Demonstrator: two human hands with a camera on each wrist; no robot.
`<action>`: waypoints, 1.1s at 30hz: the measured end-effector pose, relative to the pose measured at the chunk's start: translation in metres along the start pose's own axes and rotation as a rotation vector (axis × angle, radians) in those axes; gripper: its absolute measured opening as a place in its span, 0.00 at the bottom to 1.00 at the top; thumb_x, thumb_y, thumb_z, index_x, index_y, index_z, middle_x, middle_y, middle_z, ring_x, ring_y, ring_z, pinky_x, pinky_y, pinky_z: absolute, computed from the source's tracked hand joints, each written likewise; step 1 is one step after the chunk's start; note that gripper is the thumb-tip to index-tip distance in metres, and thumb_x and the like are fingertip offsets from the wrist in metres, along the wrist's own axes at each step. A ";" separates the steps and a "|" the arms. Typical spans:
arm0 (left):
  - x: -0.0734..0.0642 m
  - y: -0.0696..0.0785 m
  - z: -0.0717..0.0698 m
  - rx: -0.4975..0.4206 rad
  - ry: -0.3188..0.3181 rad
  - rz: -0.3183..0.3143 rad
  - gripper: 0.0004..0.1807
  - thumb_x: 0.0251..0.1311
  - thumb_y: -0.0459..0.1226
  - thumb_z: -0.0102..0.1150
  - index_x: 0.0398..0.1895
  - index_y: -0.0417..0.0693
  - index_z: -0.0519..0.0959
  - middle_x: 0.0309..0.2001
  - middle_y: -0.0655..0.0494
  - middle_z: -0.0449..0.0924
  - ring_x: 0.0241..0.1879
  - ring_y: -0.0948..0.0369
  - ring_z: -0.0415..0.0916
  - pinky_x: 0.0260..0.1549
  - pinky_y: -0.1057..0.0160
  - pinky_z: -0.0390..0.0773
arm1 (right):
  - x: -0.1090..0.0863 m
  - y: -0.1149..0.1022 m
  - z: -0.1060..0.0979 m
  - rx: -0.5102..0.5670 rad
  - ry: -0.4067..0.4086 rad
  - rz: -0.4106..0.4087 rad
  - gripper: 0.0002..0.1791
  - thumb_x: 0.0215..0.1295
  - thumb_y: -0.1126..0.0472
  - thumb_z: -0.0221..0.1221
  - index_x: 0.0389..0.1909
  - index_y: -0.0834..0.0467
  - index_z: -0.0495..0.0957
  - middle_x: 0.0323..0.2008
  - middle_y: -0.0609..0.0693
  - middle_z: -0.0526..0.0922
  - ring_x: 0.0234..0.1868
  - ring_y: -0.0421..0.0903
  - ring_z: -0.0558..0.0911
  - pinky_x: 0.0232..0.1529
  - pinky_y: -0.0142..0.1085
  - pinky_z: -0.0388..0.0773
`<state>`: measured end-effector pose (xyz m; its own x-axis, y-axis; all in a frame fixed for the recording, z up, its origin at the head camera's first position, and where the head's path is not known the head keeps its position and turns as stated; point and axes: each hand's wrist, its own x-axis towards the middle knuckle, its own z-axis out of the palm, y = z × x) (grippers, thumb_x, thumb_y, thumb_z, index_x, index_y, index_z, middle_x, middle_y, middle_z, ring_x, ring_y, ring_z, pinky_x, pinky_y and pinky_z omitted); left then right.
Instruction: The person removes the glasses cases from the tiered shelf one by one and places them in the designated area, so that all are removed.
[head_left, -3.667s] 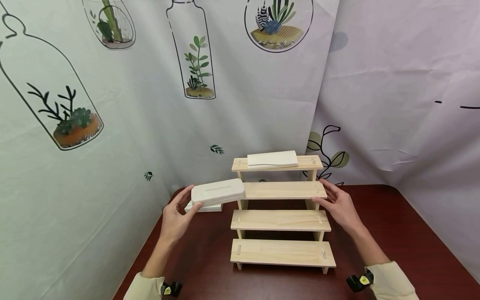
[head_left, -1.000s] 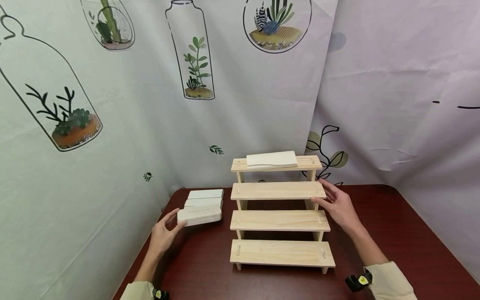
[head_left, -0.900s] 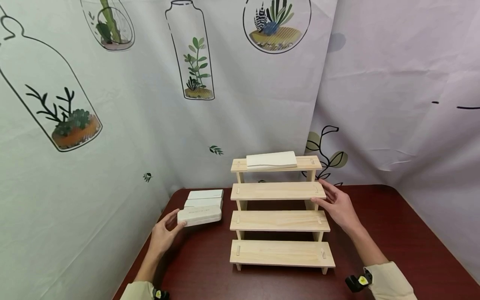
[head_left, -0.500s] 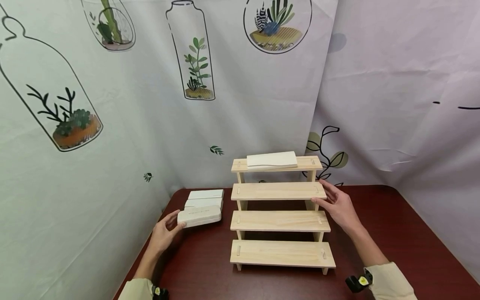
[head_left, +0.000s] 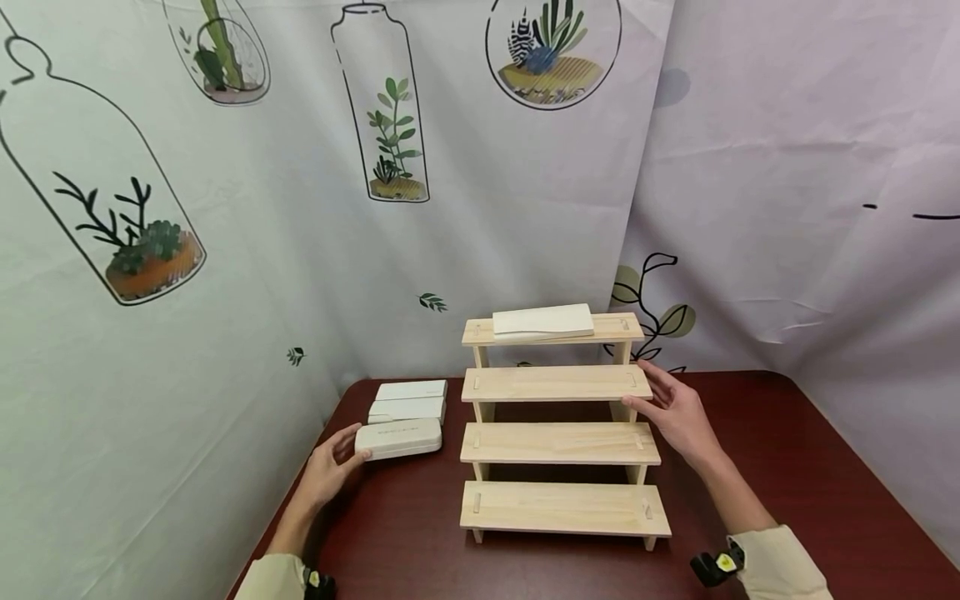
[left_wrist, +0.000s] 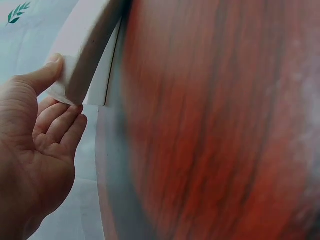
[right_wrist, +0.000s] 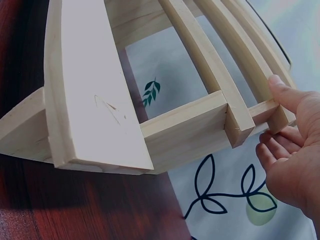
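My left hand (head_left: 327, 468) pinches the left end of a white, rounded glasses case (head_left: 398, 438) at the table's left. The case sits low, right in front of two flat white boxes (head_left: 407, 408). In the left wrist view, the thumb lies on top of the case (left_wrist: 82, 60) and the fingers curl under its end. A pale wooden four-step stand (head_left: 557, 383) occupies the middle. My right hand (head_left: 681, 417) grips the right end of its second step from the top, thumb in front and fingers behind. The right wrist view shows the thumb and fingers on that board's end.
A flat white box (head_left: 543, 322) lies on the stand's top step. The dark red table (head_left: 405, 533) has rounded back corners. Behind it hangs a pale cloth (head_left: 480, 208) printed with plants in jars.
The left hand has carried the glasses case away from the stand, left and down to in front of the white boxes, lowering slightly at the end. The right hand has stayed put.
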<state>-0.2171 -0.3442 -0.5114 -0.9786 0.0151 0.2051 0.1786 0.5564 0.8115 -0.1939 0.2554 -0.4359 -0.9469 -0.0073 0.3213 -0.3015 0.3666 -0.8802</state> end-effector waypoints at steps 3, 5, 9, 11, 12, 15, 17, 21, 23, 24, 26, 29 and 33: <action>0.002 -0.002 -0.001 -0.035 -0.030 0.001 0.36 0.69 0.31 0.70 0.77 0.30 0.66 0.72 0.30 0.70 0.71 0.37 0.70 0.51 0.76 0.77 | 0.000 0.000 0.000 -0.004 -0.001 0.003 0.46 0.72 0.54 0.71 0.82 0.64 0.59 0.78 0.66 0.64 0.77 0.64 0.65 0.57 0.15 0.68; 0.004 -0.004 -0.002 -0.047 -0.049 -0.001 0.36 0.69 0.30 0.69 0.77 0.29 0.65 0.72 0.29 0.69 0.71 0.37 0.69 0.50 0.77 0.76 | 0.000 0.001 0.000 -0.008 -0.001 0.004 0.46 0.72 0.54 0.71 0.82 0.64 0.59 0.78 0.66 0.64 0.77 0.64 0.65 0.57 0.15 0.68; 0.007 -0.009 -0.003 -0.052 -0.074 -0.001 0.36 0.70 0.28 0.67 0.77 0.28 0.64 0.72 0.28 0.69 0.72 0.38 0.68 0.51 0.78 0.75 | -0.001 0.001 0.001 -0.011 -0.002 0.005 0.46 0.72 0.54 0.71 0.82 0.64 0.59 0.78 0.66 0.64 0.77 0.64 0.65 0.57 0.15 0.68; 0.009 -0.011 -0.003 -0.055 -0.082 0.002 0.36 0.70 0.27 0.66 0.77 0.27 0.63 0.73 0.28 0.69 0.72 0.38 0.68 0.52 0.78 0.75 | -0.001 0.001 0.001 -0.012 -0.002 0.007 0.46 0.72 0.54 0.71 0.82 0.64 0.59 0.78 0.66 0.64 0.77 0.64 0.65 0.57 0.15 0.68; 0.009 -0.011 -0.003 -0.058 -0.083 0.003 0.36 0.70 0.27 0.66 0.77 0.27 0.63 0.73 0.28 0.69 0.72 0.38 0.68 0.52 0.77 0.76 | -0.001 0.001 0.001 -0.013 -0.002 0.008 0.47 0.72 0.54 0.71 0.83 0.63 0.58 0.78 0.66 0.64 0.78 0.64 0.65 0.58 0.15 0.68; 0.011 -0.012 -0.004 -0.050 -0.094 0.011 0.36 0.70 0.26 0.66 0.77 0.27 0.63 0.73 0.27 0.68 0.72 0.37 0.67 0.55 0.70 0.78 | -0.001 0.000 0.001 -0.017 -0.001 0.012 0.47 0.71 0.53 0.71 0.83 0.63 0.58 0.78 0.66 0.64 0.78 0.64 0.65 0.58 0.16 0.68; 0.012 -0.011 -0.004 -0.044 -0.100 0.013 0.36 0.70 0.26 0.66 0.77 0.26 0.63 0.73 0.27 0.67 0.72 0.36 0.67 0.58 0.64 0.80 | 0.000 0.000 0.000 -0.018 0.000 0.013 0.47 0.72 0.53 0.71 0.83 0.63 0.58 0.78 0.66 0.64 0.77 0.64 0.65 0.58 0.16 0.69; 0.013 -0.010 -0.004 -0.029 -0.111 0.015 0.36 0.70 0.26 0.66 0.77 0.26 0.62 0.74 0.26 0.66 0.73 0.35 0.66 0.61 0.53 0.79 | 0.000 0.000 0.000 -0.020 0.000 0.014 0.47 0.72 0.53 0.71 0.83 0.63 0.58 0.79 0.66 0.64 0.78 0.63 0.65 0.59 0.16 0.69; 0.014 -0.011 -0.005 -0.020 -0.116 0.017 0.36 0.70 0.26 0.65 0.77 0.25 0.62 0.74 0.26 0.66 0.73 0.35 0.66 0.62 0.51 0.78 | 0.000 -0.001 0.000 -0.019 0.001 0.016 0.47 0.72 0.53 0.71 0.83 0.63 0.58 0.79 0.65 0.64 0.78 0.63 0.65 0.59 0.16 0.69; 0.014 -0.012 -0.004 -0.017 -0.116 0.019 0.35 0.70 0.25 0.65 0.77 0.25 0.62 0.74 0.26 0.66 0.74 0.35 0.65 0.63 0.50 0.78 | 0.000 -0.001 0.000 -0.019 0.001 0.017 0.47 0.71 0.53 0.71 0.83 0.63 0.58 0.79 0.65 0.64 0.78 0.63 0.65 0.59 0.17 0.69; 0.014 -0.013 -0.004 -0.012 -0.117 0.017 0.35 0.70 0.25 0.65 0.77 0.25 0.62 0.74 0.26 0.65 0.74 0.36 0.64 0.64 0.50 0.77 | 0.000 -0.001 0.000 -0.019 0.001 0.017 0.47 0.71 0.53 0.71 0.83 0.63 0.58 0.79 0.65 0.64 0.78 0.63 0.65 0.59 0.16 0.69; 0.014 -0.016 -0.003 0.001 -0.114 0.007 0.35 0.71 0.25 0.64 0.77 0.26 0.62 0.75 0.27 0.65 0.75 0.36 0.63 0.65 0.52 0.76 | 0.000 -0.001 0.000 -0.018 0.001 0.016 0.47 0.71 0.53 0.71 0.83 0.63 0.58 0.78 0.66 0.64 0.78 0.63 0.65 0.59 0.16 0.69; 0.015 -0.017 -0.002 0.015 -0.112 -0.006 0.35 0.71 0.25 0.64 0.78 0.27 0.61 0.75 0.28 0.65 0.75 0.37 0.63 0.65 0.54 0.76 | 0.000 -0.001 0.001 -0.017 0.002 0.013 0.47 0.71 0.54 0.71 0.83 0.63 0.58 0.78 0.66 0.65 0.77 0.64 0.66 0.58 0.16 0.69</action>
<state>-0.2345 -0.3548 -0.5207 -0.9851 0.1037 0.1372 0.1719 0.5688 0.8043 -0.1936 0.2545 -0.4349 -0.9505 -0.0006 0.3107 -0.2873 0.3820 -0.8784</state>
